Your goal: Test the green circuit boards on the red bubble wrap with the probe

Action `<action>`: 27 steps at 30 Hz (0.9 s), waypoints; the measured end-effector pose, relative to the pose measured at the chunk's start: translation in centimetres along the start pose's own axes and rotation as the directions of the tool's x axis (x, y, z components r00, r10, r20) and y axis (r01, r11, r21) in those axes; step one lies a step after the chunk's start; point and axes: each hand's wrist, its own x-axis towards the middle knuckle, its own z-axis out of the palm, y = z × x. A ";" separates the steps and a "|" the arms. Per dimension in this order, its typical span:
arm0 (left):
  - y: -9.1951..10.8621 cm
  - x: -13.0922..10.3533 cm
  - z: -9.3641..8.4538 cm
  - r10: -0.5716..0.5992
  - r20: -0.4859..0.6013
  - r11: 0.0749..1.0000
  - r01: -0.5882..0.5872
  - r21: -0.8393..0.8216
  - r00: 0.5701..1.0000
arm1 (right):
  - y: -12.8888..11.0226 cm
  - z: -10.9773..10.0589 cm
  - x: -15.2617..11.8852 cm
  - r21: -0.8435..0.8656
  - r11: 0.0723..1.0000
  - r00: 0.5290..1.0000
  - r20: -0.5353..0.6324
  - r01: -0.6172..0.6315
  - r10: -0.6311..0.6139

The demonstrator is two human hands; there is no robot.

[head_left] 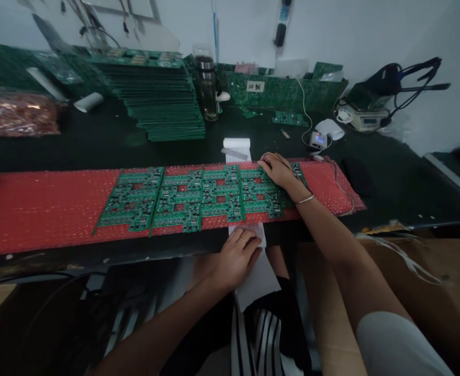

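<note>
Several green circuit boards (180, 194) lie in a row on red bubble wrap (49, 203). My right hand (279, 171) is over the row's right end, its fingers bent around the far edge of a circuit board there; part of that board is hidden beneath the hand. At the bench's front edge, my left hand (237, 256) has its fingers closed on a white paper strip (259, 279). The strip hangs over the edge towards my lap. Behind the boards, a white paper roll (236, 142) lies with a small ruler-like strip (234, 154) on its unrolled part.
A tall stack of green boards (163, 99) stands at the back, beside a glass bottle (207, 86). At left is a bag of copper-coloured parts (20, 114). A small device with a lit display (318, 140) and a scale (366, 120) stand at right.
</note>
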 end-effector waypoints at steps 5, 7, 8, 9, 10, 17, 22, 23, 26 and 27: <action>0.1 -0.5 0.1 -0.022 -0.072 0.998 0.017 -0.068 0.997 | 0.0 0.2 -0.1 -0.001 1.000 0.999 -0.033 -0.023 0.023; 0.2 -0.6 0.2 -0.040 -0.084 0.996 0.034 -0.081 0.996 | 0.0 0.3 -0.2 0.002 1.000 0.999 -0.044 -0.023 0.023; 0.3 -0.6 0.2 -0.051 -0.083 0.995 0.044 -0.084 0.995 | 0.0 0.3 -0.2 0.003 1.000 0.999 -0.048 -0.021 0.021; 0.4 -0.6 0.3 -0.062 -0.079 0.995 0.055 -0.087 0.995 | 0.0 0.3 -0.2 0.003 1.000 0.999 -0.051 -0.020 0.020; 0.5 -0.6 0.3 -0.072 -0.074 0.994 0.065 -0.093 0.995 | 0.0 0.3 -0.2 0.002 1.000 0.998 -0.053 -0.020 0.020; 0.8 0.8 -2.3 -0.154 0.025 0.952 0.155 -0.264 0.988 | -0.1 0.4 -0.2 0.014 1.000 0.998 -0.055 -0.021 0.022; -3.0 8.6 -5.3 -0.210 0.196 0.851 0.277 -0.446 0.958 | -0.2 0.3 -0.1 0.014 1.000 0.999 -0.039 -0.022 0.022; -4.2 10.6 -5.2 -0.224 0.193 0.859 0.288 -0.424 0.955 | -0.2 0.3 -0.1 0.009 1.000 0.999 -0.036 -0.019 0.020; -7.2 15.9 -3.4 -0.298 0.256 0.888 0.366 -0.279 0.919 | -0.2 0.3 0.0 -0.006 1.000 0.999 -0.039 -0.017 0.017; -7.9 17.1 -2.5 -0.311 0.299 0.894 0.384 -0.231 0.902 | -0.2 0.4 0.0 -0.010 1.000 0.999 -0.040 -0.021 0.021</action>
